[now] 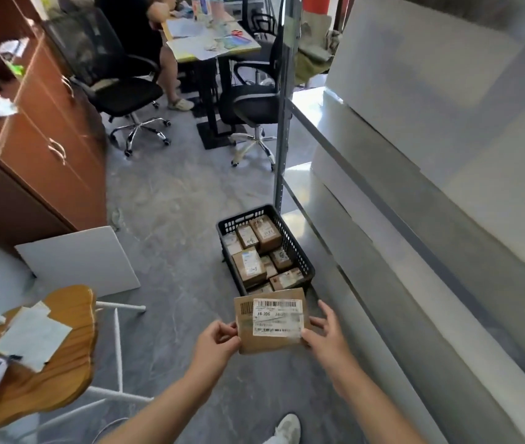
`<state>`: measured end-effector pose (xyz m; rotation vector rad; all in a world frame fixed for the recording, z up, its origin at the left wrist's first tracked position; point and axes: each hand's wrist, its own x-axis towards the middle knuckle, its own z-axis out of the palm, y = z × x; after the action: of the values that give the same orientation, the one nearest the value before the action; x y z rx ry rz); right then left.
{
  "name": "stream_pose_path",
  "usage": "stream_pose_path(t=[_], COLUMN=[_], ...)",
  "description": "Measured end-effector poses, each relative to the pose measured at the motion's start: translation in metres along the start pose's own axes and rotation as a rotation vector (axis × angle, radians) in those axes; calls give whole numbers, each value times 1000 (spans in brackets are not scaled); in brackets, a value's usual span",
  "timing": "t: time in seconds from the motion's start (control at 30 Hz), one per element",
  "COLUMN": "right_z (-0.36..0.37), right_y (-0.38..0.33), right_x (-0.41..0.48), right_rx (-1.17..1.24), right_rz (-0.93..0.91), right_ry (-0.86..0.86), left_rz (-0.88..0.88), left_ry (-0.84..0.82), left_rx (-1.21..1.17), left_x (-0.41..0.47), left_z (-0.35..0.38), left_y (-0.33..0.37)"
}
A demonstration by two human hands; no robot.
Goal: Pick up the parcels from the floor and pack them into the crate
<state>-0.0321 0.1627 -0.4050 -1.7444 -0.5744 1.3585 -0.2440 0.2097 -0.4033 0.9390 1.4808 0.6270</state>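
I hold a flat brown cardboard parcel point(254, 342) with a white barcode label facing up, in front of me above the floor. My left hand point(218, 342) pinches its left edge and my right hand point(327, 333) grips its right edge. Just beyond the parcel, a black perforated plastic crate point(299, 251) stands on the grey floor. It holds several brown labelled parcels point(248, 265) lying packed together. The held parcel covers the crate's near end.
Metal shelving point(282, 123) with white panels runs along the right. A wooden stool point(59, 354) with papers stands at left, a white board point(82, 261) leans behind it, and a brown cabinet point(46, 149) beyond. Office chairs point(120, 84), a desk and a seated person fill the back. My shoe point(286, 427) shows below.
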Motion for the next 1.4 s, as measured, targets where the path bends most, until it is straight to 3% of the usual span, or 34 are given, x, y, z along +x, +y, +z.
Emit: stream_pose_path(t=[0.13, 0.43, 0.6, 0.83, 1.0, 1.23, 1.4], right_z=[7, 43, 68, 88, 85, 86, 105], right_y=[-31, -71, -77, -59, -18, 90, 135], right_x=[75, 207, 293, 415, 504, 601, 650], right_rx=[-97, -30, 62, 233, 249, 174, 123], right_rz=[26, 178, 282, 449, 491, 618, 708], right_ry=[-48, -34, 157, 299, 300, 317, 238], left_rz=[5, -15, -40, 121, 174, 116, 124], left_ry=[29, 36, -100, -220, -283, -425, -457], left_rx=[41, 203, 400, 778, 915, 1019, 1133], left_x=[73, 233, 358, 502, 591, 684, 740], left_z=[10, 26, 50, 100, 132, 170, 178], left_y=[39, 99, 109, 131, 97, -13, -60])
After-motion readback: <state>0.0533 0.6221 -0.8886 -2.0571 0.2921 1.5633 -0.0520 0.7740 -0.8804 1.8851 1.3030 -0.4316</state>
